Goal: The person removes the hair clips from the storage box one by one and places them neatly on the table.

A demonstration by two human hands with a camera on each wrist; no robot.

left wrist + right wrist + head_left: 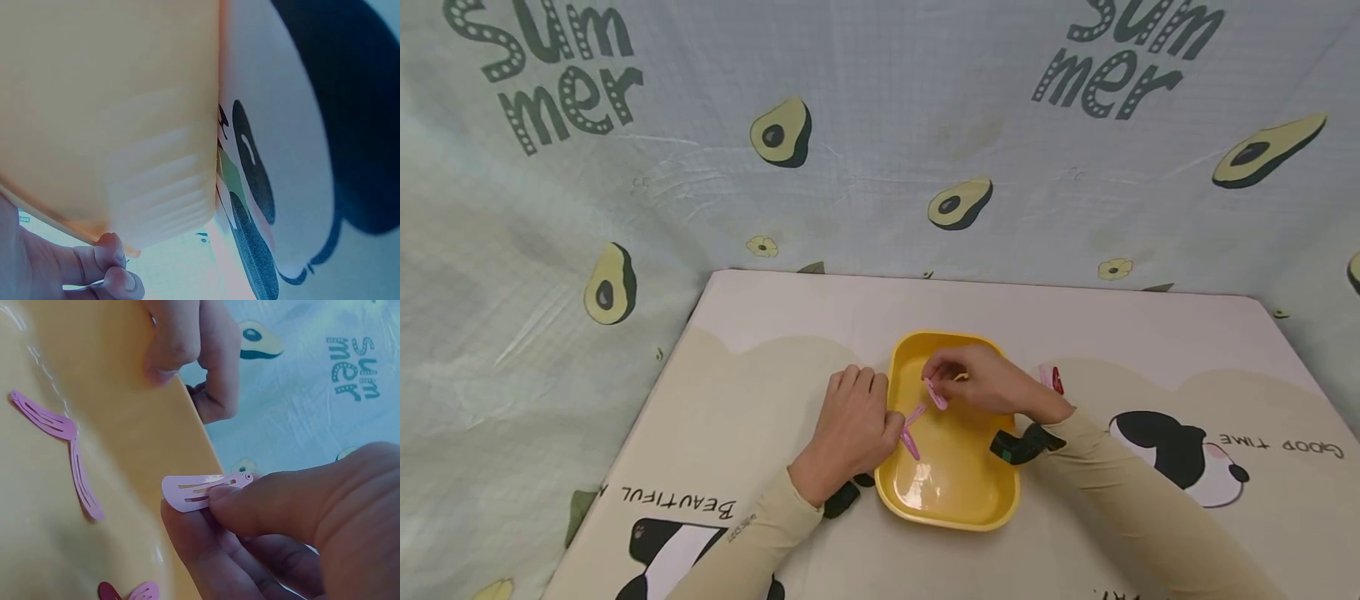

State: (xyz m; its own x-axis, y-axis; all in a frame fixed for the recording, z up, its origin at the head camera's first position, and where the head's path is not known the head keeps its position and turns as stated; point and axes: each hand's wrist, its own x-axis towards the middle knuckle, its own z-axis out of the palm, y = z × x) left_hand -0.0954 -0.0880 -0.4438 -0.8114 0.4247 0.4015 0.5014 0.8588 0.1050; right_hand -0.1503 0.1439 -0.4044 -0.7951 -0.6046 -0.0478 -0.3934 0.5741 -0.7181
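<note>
My left hand [855, 421] grips the left rim of a yellow plastic tray [951, 515]. In the left wrist view, its thumb and fingers [112, 250] are at the rim, beside the tray's outer wall. Over the tray, my right hand [981, 379] pinches a light pink snap hair clip [194, 490] between thumb and fingers. Two pink hair clips [44, 417] lie end to end in the tray near the left hand. At the bottom of the right wrist view, a red hair clip [109, 591] and another pink clip [145, 590] are partly cut off.
Beyond the tray's right side, a red clip [1057, 381] and a pink clip [1045, 375] show beside the right wrist. The table [760, 317] has a cloth printed with dogs and lettering. Behind it hangs an avocado-print sheet [865, 167].
</note>
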